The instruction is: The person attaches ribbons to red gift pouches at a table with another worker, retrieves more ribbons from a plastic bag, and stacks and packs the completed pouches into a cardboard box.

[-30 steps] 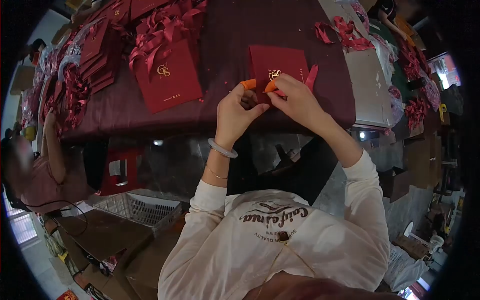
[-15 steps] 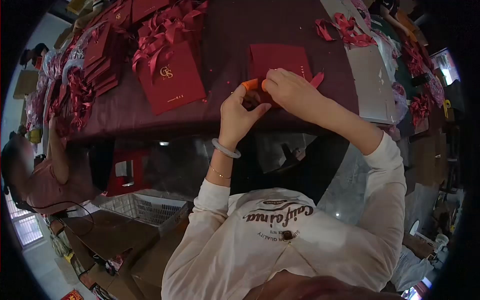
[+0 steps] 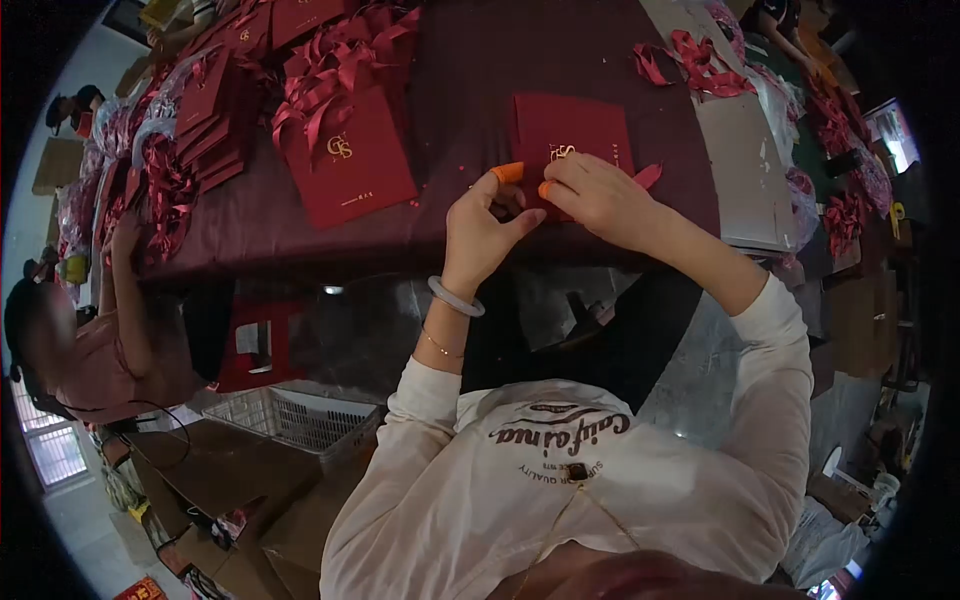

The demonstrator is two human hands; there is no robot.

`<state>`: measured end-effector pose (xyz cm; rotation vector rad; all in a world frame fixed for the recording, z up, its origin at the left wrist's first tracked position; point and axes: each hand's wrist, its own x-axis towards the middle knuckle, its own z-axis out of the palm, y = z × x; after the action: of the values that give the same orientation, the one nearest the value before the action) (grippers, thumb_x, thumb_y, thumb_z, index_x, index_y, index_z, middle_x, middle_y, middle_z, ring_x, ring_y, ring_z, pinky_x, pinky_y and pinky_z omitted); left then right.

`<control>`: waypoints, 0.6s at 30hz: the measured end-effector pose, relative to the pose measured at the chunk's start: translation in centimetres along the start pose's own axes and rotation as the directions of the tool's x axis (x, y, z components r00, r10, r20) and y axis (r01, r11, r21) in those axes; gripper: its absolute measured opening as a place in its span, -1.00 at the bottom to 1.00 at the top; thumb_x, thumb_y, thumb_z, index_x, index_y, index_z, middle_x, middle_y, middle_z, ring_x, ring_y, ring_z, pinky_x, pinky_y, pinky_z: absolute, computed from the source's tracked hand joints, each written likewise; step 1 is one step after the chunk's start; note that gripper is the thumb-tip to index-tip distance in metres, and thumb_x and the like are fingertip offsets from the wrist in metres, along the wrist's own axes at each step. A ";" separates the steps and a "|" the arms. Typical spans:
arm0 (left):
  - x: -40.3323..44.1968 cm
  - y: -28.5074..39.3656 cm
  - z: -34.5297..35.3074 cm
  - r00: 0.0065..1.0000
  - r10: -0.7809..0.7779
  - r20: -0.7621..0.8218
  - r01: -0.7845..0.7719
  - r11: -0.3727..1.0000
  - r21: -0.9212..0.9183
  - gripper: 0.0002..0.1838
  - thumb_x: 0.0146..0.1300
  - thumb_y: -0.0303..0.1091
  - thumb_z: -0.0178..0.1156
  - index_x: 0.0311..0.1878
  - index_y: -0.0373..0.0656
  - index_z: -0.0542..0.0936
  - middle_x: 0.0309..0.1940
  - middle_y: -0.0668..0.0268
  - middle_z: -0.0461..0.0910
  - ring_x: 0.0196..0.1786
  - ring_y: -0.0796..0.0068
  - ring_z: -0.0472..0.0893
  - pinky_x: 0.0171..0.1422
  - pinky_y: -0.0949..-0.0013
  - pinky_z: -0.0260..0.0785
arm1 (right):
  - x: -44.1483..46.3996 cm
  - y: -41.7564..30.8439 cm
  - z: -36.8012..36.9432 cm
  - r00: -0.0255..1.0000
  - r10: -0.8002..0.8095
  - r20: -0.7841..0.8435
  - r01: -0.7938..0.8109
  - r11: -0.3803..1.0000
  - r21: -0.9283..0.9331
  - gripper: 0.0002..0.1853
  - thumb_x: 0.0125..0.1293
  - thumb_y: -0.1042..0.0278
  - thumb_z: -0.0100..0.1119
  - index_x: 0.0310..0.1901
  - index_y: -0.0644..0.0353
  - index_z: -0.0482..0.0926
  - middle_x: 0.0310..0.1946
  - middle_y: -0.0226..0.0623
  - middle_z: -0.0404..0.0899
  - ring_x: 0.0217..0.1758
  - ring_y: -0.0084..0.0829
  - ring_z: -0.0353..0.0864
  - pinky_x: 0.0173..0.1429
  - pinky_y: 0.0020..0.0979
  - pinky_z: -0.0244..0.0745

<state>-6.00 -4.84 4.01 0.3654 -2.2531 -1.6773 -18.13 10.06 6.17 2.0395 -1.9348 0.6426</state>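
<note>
A red paper gift bag [image 3: 570, 118] with a gold monogram lies on the cloth in front of me, partly covered by my hands. My left hand [image 3: 483, 222] is at the bag's lower left edge, an orange finger cover on its index finger. Its thumb and index finger stand apart, the other fingers curled. My right hand [image 3: 603, 203] rests over the lower middle of the bag with bent fingers pressed together and an orange cover on one fingertip. What its fingertips hold, if anything, is hidden. A red ribbon end [image 3: 649, 177] sticks out beyond the right wrist.
A finished-looking red bag [image 3: 360, 170] with ribbons lies to the left, before more stacked bags [image 3: 212, 120]. Grey board [image 3: 745, 165] with loose red ribbons [image 3: 700, 65] is at right. A co-worker [image 3: 110, 345] sits at left near a white crate [image 3: 300, 420].
My right hand has shifted slightly right and down, uncovering part of the gold monogram. The bag appears a little lower and further right. My left hand has barely moved.
</note>
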 end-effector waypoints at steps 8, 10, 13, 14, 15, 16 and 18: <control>0.2 -0.8 -0.1 0.999 -0.024 0.030 0.028 0.989 -0.144 -0.45 -0.10 -0.46 0.41 0.04 -0.23 0.49 -0.43 0.43 0.49 -0.36 0.69 0.45 -0.21 0.58 0.36 | -0.1 -0.9 1.9 0.982 0.146 -0.118 -0.156 0.985 -0.071 -0.82 0.02 0.50 0.10 -0.28 0.28 0.47 -0.20 -0.15 0.42 -0.12 -0.19 0.48 -0.02 -0.26 0.45; 0.1 -0.6 -0.3 0.999 -0.024 0.037 0.028 0.991 -0.132 -0.46 -0.09 -0.45 0.41 0.04 -0.23 0.49 -0.43 0.43 0.49 -0.36 0.70 0.45 -0.22 0.58 0.36 | 0.0 -1.1 2.2 0.961 0.226 -0.157 -0.226 0.974 0.021 -0.84 0.08 0.49 0.11 -0.28 0.30 0.46 -0.22 -0.15 0.43 -0.17 -0.17 0.49 -0.08 -0.27 0.44; 0.0 -0.8 -0.2 1.000 0.014 0.014 -0.014 0.998 -0.057 -0.47 -0.07 -0.44 0.39 0.04 -0.23 0.48 -0.42 0.42 0.50 -0.37 0.70 0.45 -0.23 0.59 0.35 | 0.1 -1.0 2.3 0.890 0.440 -0.118 -0.398 0.878 0.266 -0.86 0.14 0.47 0.13 -0.29 0.32 0.46 -0.29 -0.15 0.44 -0.26 -0.16 0.49 -0.17 -0.30 0.42; 0.1 -0.9 -0.2 0.998 0.060 -0.024 -0.060 0.998 0.001 -0.47 -0.05 -0.44 0.38 0.05 -0.22 0.48 -0.42 0.41 0.50 -0.37 0.69 0.45 -0.24 0.59 0.35 | 0.0 -0.8 2.2 0.839 0.543 -0.030 -0.489 0.778 0.395 -0.87 0.16 0.46 0.14 -0.30 0.31 0.47 -0.34 -0.16 0.44 -0.28 -0.17 0.49 -0.20 -0.32 0.40; 0.0 -0.6 -0.1 0.998 0.061 -0.019 -0.061 0.998 0.003 -0.47 -0.05 -0.44 0.38 0.05 -0.22 0.48 -0.42 0.41 0.50 -0.37 0.69 0.45 -0.24 0.59 0.35 | 0.0 -0.9 1.9 0.837 0.547 -0.033 -0.492 0.776 0.395 -0.87 0.16 0.46 0.14 -0.30 0.31 0.47 -0.34 -0.16 0.44 -0.28 -0.17 0.49 -0.20 -0.32 0.40; -0.1 -0.2 0.0 0.999 0.041 -0.030 -0.040 0.999 0.020 -0.48 -0.03 -0.43 0.37 0.06 -0.22 0.48 -0.41 0.40 0.50 -0.37 0.69 0.45 -0.24 0.59 0.35 | 0.1 -1.0 1.4 0.820 0.572 -0.007 -0.516 0.745 0.423 -0.87 0.14 0.46 0.15 -0.30 0.31 0.48 -0.37 -0.16 0.43 -0.31 -0.19 0.48 -0.22 -0.32 0.38; -0.1 0.0 0.0 0.999 0.019 -0.045 -0.017 0.999 0.039 -0.49 -0.01 -0.42 0.37 0.07 -0.21 0.48 -0.40 0.38 0.51 -0.37 0.69 0.45 -0.24 0.58 0.35 | 0.3 -1.1 0.8 0.804 0.594 0.020 -0.537 0.712 0.452 -0.87 0.13 0.46 0.17 -0.30 0.31 0.50 -0.41 -0.17 0.42 -0.33 -0.20 0.47 -0.25 -0.32 0.36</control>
<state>-5.92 -4.77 4.02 0.3865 -2.2522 -1.6022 -16.97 9.48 5.72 1.5019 -2.5274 1.4309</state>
